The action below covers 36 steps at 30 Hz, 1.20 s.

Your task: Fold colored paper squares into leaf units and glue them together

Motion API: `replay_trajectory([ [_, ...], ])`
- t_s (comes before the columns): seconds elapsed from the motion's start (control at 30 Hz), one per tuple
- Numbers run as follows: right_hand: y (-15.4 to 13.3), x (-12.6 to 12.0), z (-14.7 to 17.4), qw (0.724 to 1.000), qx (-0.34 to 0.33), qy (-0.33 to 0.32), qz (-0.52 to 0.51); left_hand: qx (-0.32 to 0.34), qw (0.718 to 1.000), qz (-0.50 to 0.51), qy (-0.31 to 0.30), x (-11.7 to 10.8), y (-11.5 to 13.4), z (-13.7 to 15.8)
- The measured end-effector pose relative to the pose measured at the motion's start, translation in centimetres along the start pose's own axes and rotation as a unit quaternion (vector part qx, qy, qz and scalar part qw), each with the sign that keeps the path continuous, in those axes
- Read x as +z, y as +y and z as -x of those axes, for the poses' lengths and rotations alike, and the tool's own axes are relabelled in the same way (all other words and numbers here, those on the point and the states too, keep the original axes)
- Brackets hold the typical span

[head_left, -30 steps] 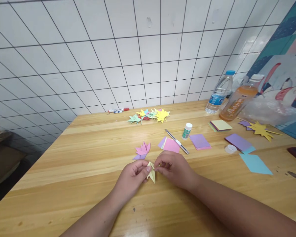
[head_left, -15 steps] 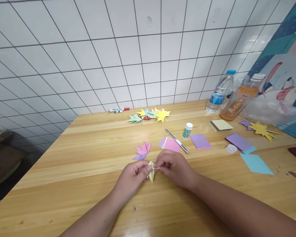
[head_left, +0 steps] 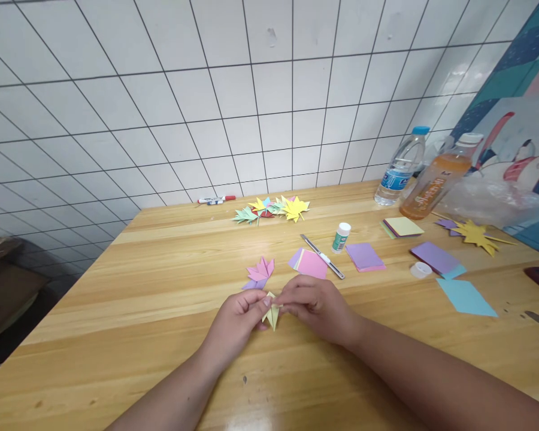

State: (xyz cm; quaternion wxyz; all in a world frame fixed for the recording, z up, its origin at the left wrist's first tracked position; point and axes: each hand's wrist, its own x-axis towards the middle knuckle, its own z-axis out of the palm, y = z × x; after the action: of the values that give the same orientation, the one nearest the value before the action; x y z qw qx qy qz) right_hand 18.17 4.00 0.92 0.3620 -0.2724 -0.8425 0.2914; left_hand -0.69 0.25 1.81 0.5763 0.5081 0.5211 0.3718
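Observation:
Between my two hands, above the table's near middle, is a small pale yellow folded paper (head_left: 273,318) with a pointed lower tip. My left hand (head_left: 239,317) pinches its left side, thumb on top. From the right, the fingertips of my right hand (head_left: 317,305) press on its upper right part and hide some of the folds. Just beyond my fingers lies a pink folded paper leaf (head_left: 262,269) with a purple folded piece (head_left: 254,284) under it. A pink paper stack (head_left: 313,264) and a utility knife (head_left: 323,256) lie past my right hand.
A glue bottle (head_left: 341,237) stands beside purple paper squares (head_left: 365,256). More paper (head_left: 467,297), a white cap (head_left: 421,270), a water bottle (head_left: 399,170) and an orange drink bottle (head_left: 438,179) are at right. Folded leaves (head_left: 295,208) and markers (head_left: 216,200) lie by the tiled wall.
The pale yellow paper has shifted slightly left and tilted. My right fingers have moved left and flattened over its upper part, while my left hand keeps its pinch.

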Motion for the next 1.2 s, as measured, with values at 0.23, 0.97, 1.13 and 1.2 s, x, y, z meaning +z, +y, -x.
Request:
replay_trajectory([
  [0.23,0.1,0.0,-0.1,0.999,-0.04,0.019,0.004,-0.003,1.0,-0.007,-0.008,0.1,0.0,0.0],
  [0.97,-1.4,-0.9,-0.2,0.999,0.009,-0.037,-0.021,-0.003,1.0,0.013,0.01,0.2,-0.1,0.1],
  [1.13,-0.7,0.1,-0.4,0.98,0.179,-0.005,-0.083,0.028,1.0,-0.003,0.005,0.6,-0.2,0.1],
  [1.2,-0.4,0.5,-0.4,0.976,0.202,-0.008,-0.08,0.041,0.999,-0.016,0.012,0.8,-0.3,0.2],
])
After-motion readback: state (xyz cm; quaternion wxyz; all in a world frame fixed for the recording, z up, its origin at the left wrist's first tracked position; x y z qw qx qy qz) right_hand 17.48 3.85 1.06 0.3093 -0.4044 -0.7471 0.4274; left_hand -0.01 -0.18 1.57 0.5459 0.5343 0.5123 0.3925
